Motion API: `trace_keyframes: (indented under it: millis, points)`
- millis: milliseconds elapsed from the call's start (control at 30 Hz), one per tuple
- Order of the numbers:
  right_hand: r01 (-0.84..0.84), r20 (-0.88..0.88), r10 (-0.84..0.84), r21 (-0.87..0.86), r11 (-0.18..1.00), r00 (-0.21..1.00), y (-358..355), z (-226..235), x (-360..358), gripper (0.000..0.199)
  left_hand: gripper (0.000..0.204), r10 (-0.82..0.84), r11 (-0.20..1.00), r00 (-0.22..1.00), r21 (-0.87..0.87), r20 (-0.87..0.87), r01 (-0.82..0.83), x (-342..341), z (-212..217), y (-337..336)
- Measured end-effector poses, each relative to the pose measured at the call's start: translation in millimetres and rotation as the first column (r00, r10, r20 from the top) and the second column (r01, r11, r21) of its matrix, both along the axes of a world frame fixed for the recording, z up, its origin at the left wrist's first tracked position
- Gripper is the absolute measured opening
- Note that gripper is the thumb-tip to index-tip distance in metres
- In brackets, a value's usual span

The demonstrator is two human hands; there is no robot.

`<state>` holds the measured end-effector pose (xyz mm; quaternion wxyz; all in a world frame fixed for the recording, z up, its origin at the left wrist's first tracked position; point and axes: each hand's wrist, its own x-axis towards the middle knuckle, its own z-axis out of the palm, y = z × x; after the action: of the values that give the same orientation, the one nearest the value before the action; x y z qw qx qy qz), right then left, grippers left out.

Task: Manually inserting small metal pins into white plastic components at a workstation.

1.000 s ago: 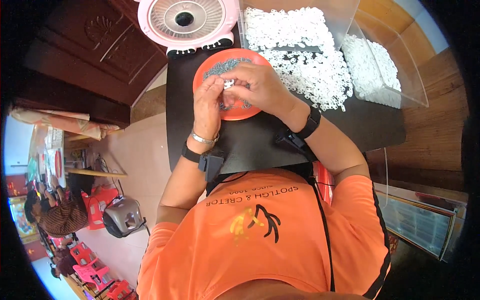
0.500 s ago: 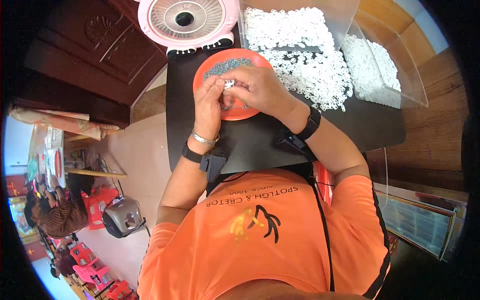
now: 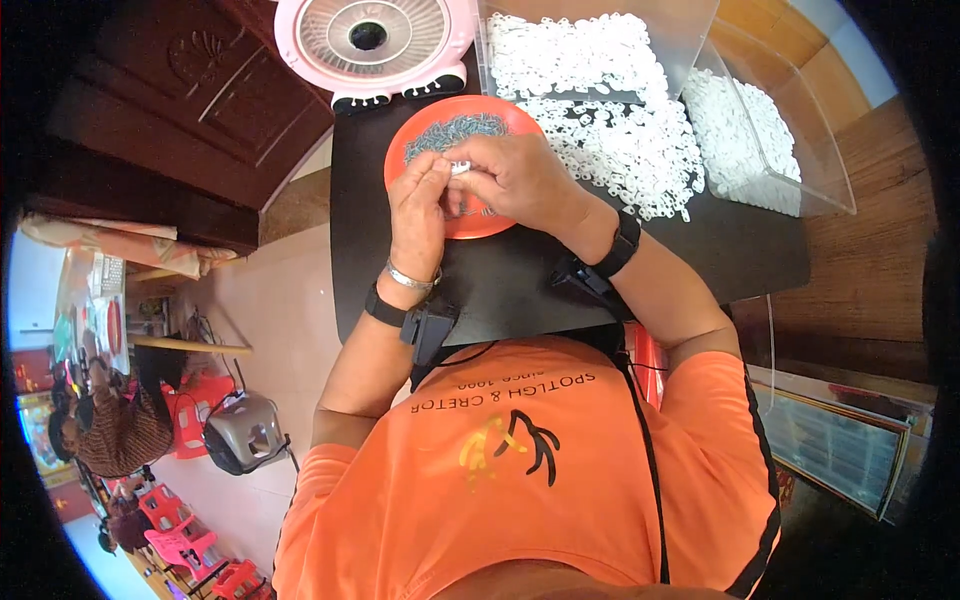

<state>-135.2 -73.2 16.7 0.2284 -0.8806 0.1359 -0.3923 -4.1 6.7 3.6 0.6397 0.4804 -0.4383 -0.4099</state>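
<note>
Over an orange-red plate (image 3: 397, 140), my two hands meet with their fingertips pinched together. A small white plastic clip (image 3: 460, 168) shows between them. My left hand (image 3: 416, 205) has its fingers closed at the clip's left side. My right hand (image 3: 528, 180) grips it from the right with thumb and forefinger. Many thin grey metal nails or screws (image 3: 455, 131) lie in the far part of the plate, and a few show beneath my hands. Whether a nail is in my fingers is hidden.
A heap of white clips (image 3: 635, 155) spreads over the dark table (image 3: 520, 290), right of the plate. Clear plastic bins (image 3: 770, 150) with more clips stand behind and beside it. A pink fan (image 3: 370, 45) stands at the back left. Other people (image 3: 115, 430) sit far left.
My hands stay over the plate. The white clip has turned slightly between my fingers and less of it shows.
</note>
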Motion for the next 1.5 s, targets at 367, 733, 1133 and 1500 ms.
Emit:
trace_keyframes:
  millis: [367, 733, 1133, 1500]
  points:
    - [-0.063, 0.087, 0.049, 0.179, 0.982, 0.995, 5, 4, 2, 0.026, 0.022, 0.065, 0.998, 0.998, -0.003, 0.024, -0.065, 3, -7, -5]
    - [0.008, 0.002, -0.008, 0.100, 0.995, 1.000, 4, -1, 2, 0.029, 0.021, 0.028, 0.999, 1.000, 0.031, -0.013, -0.028, 1, -3, -4]
    - [0.042, 0.016, -0.041, -0.070, 0.997, 0.999, 4, -5, 3, 0.020, 0.021, 0.006, 1.000, 1.000, 0.031, -0.027, -0.005, 1, 0, 1]
    - [0.055, -0.008, -0.057, -0.107, 0.993, 0.998, 4, -2, 0, 0.019, 0.021, 0.011, 1.000, 1.000, -0.001, -0.012, -0.011, 0, 0, 2]
